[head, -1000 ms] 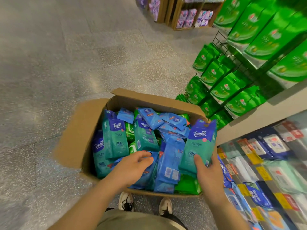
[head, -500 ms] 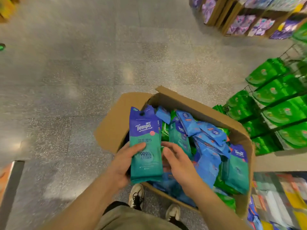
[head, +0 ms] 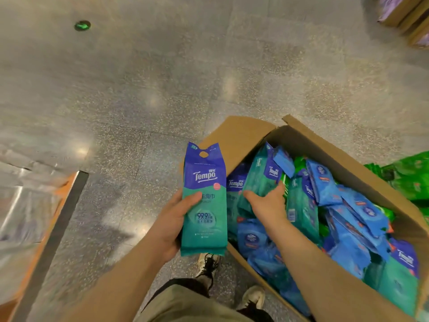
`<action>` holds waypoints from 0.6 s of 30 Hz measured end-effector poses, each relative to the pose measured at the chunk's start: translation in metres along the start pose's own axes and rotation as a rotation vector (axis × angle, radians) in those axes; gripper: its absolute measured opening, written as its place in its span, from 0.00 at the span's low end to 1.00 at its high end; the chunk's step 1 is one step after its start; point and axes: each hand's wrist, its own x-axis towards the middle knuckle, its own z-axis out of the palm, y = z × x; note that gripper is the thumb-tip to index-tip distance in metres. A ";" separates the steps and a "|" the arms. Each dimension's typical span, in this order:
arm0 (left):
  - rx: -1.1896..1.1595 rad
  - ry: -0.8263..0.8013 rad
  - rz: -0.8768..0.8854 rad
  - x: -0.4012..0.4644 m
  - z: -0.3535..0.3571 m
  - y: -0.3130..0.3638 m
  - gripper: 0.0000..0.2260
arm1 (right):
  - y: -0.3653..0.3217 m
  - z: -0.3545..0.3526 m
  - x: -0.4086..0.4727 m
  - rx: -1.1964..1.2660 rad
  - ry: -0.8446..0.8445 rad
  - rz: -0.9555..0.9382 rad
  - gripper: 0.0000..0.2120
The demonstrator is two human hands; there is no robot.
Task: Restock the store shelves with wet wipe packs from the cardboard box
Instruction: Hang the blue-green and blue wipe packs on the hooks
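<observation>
So here's where I'm at, taking everything off the cardboard box [head: 243,133] as my landmark and going left to right. Way off to the left of the box there's a blurry orange-edged fixture [head: 46,219] with something shiny on it, can't tell what it holds. Just left of the box, my left hand [head: 171,219] has a teal and blue Tempo pack [head: 204,205] held upright outside the box's near-left corner, thumb curled across the front, fingers wrapped behind where I can't see them. It looks like more than one pack stacked in that grip, judging by the layered bottom edge, but I wouldn't swear to it. Inside the box at its left end, my right hand [head: 267,203] is down among the packs, fingers closing round a second teal pack [head: 257,182] that's standing up there; it looks like a grip, though not a lifted one yet. The rest of the box, out to its right end, is heaped with blue and teal packs [head: 348,217], plus some green packs [head: 408,175] just past the right wall. Progress-wise, I'd say early days: the box is nearly full, no shelf is in view, and nothing I can see has been shelved.
</observation>
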 end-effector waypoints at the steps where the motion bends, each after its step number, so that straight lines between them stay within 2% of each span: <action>1: 0.004 0.000 0.010 0.002 -0.002 0.000 0.21 | -0.004 -0.003 -0.006 0.052 -0.003 0.007 0.57; 4: 0.053 0.012 0.018 0.003 0.001 0.001 0.15 | -0.014 -0.020 -0.032 0.135 0.015 -0.058 0.50; 9: 0.072 -0.019 0.015 0.008 0.031 -0.001 0.18 | -0.039 -0.049 -0.101 0.085 -0.073 -0.279 0.43; 11: 0.010 -0.077 -0.026 0.005 0.048 -0.002 0.22 | -0.049 -0.052 -0.119 -0.089 -0.091 -0.383 0.44; 14: -0.073 -0.182 -0.044 -0.001 0.067 -0.004 0.21 | -0.058 -0.046 -0.136 -0.453 -0.015 -0.499 0.44; 16: -0.094 -0.192 -0.007 0.002 0.066 -0.009 0.35 | -0.062 -0.043 -0.144 -0.545 -0.052 -0.526 0.46; 18: -0.147 -0.187 -0.021 0.005 0.058 -0.011 0.46 | -0.061 -0.042 -0.142 -0.439 -0.166 -0.502 0.42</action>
